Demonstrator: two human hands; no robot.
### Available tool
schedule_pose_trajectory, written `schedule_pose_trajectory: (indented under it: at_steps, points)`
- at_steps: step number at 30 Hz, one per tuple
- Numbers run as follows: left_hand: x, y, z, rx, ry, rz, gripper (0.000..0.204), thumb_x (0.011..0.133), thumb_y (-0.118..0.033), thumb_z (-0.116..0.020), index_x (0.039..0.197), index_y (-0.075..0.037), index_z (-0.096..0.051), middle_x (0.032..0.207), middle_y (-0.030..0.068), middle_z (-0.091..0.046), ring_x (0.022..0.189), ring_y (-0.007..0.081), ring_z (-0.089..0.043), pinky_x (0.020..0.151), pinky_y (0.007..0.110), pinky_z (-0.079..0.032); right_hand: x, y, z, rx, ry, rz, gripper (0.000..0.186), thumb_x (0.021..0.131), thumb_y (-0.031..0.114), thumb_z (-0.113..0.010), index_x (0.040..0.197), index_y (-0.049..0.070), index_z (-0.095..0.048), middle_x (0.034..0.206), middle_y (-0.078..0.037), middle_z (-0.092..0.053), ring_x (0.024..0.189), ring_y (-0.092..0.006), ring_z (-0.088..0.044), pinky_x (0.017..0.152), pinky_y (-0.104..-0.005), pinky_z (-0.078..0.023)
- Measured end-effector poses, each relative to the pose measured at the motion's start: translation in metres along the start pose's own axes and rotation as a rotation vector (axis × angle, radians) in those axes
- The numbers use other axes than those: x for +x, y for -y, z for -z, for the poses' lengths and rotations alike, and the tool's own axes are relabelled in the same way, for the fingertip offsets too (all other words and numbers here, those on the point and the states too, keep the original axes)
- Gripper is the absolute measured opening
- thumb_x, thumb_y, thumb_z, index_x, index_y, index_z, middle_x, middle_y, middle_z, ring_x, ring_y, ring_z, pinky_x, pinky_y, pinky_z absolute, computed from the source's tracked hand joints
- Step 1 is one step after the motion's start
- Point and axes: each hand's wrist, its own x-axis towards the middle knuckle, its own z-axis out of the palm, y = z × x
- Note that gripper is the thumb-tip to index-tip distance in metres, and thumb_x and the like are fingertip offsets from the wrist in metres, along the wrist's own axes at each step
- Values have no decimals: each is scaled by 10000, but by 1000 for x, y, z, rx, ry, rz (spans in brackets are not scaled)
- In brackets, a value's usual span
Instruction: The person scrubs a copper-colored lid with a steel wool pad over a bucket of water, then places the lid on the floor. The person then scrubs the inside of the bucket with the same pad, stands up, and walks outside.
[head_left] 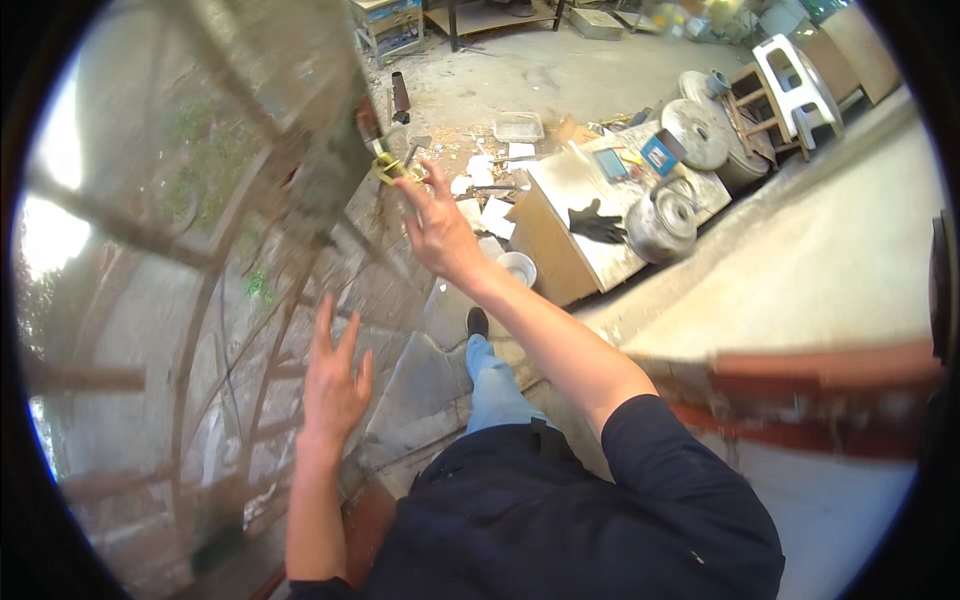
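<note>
My right hand [445, 235] reaches forward in the upper middle, its fingers closed round what looks like a paintbrush [377, 147] with a reddish end, a silvery band and a yellowish handle. The brush is up against or just in front of a large metal grille [200, 330] of rusty bars on the left. Whether it touches the metal I cannot tell. Lower down, my left hand [337, 390] is raised with fingers spread, near the bars and holding nothing. Motion blur smears the grille.
A low box-like table [607, 262] at right carries a dark glove [597, 222], a metal kettle [662, 222] and a blue box [661, 152]. Beyond it stand round lids [694, 134] and a white plastic stool [795, 85]. Paper scraps [497, 217] and a white bowl [517, 268] lie on the floor.
</note>
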Motion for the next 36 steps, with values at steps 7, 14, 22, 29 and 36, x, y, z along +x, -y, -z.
schedule_pose_trajectory:
  at_steps: [7,14,22,29,36]
  points:
    - [-103,142,-102,-8,497,748,483,875,-196,-678,1289,35,-585,1472,327,-404,1313,489,-456,1102,478,-402,-5,-194,-13,-154,279,-199,482,822,6,-588,1300,44,-542,1448,-306,-380,1279,-491,-469,1038,-491,-442]
    - [-208,195,-75,-47,778,1183,386,858,-269,-696,1143,-8,-699,1068,232,-708,1044,402,-666,926,463,-521,-129,-419,68,-653,586,-1386,643,898,234,-671,1473,81,-428,1555,-363,-197,1419,-502,-296,1168,-483,-319]
    - [-25,262,-50,-22,712,1158,377,903,-286,-637,1194,-50,-684,1098,236,-692,1050,396,-662,913,463,-525,-120,-438,90,-766,219,-1112,350,919,166,-640,1172,-75,-626,1233,-283,-596,1146,-440,-570,1001,-465,-456]
    - [225,322,-100,-360,428,621,385,954,-244,-622,1265,-18,-640,1200,198,-675,1060,340,-678,906,401,-536,71,-308,8,-298,10,-835,242,894,17,-629,1129,-34,-659,1044,-139,-644,894,-232,-641,819,-328,-526]
    - [440,275,-78,-695,322,258,379,1010,-336,-556,1091,12,-682,951,237,-696,888,366,-695,774,426,-528,224,-164,-199,178,352,-404,390,896,-15,-670,1278,2,-595,1103,-135,-596,909,-234,-669,745,-317,-575]
